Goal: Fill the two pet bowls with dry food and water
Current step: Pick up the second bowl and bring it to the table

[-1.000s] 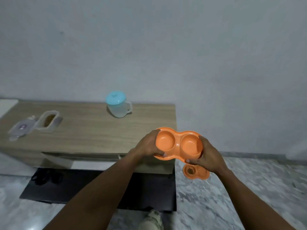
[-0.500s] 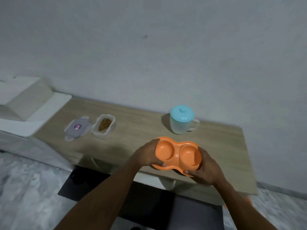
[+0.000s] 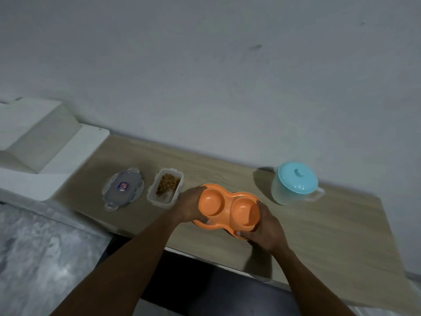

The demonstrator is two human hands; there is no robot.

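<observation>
- Closest to my camera, two bare forearms reach up from the bottom edge, over a dark mat or gap below the table's front edge and a grey marbled floor (image 3: 43,254) on the left.
- My left hand (image 3: 190,207) is wrapped round the left end of the orange plastic double pet bowl (image 3: 225,207), fingers curled over the rim with a fingertip showing on the near edge.
- My right hand (image 3: 265,232) grips the right end of the same bowl, thumb up on the far rim, fingers tucked under the near lip. So both hands are closed on it, one per end.
- Both round wells of the bowl look empty, no kibble and no water that I can see. The bowl sits low over the light wood-grain tabletop (image 3: 319,236), near the front middle; can't tell if it's actually touching the wood or just above it.
- Just left of the bowl, right beside my left hand, there's a clear rectangular plastic container (image 3: 165,189), open, with brown dry food piled toward its far end.
- Next to that on the left lies its clear clip-on lid (image 3: 124,188), flat on the table with a small sticker in the middle.
- Farther back and to the right stands a translucent plastic jug (image 3: 293,184) with a turquoise lid and a side handle pointing right. Can't make out the water level.
- Behind everything is a plain grey wall (image 3: 205,65), with a white stepped ledge (image 3: 38,142) off to the far left.
</observation>
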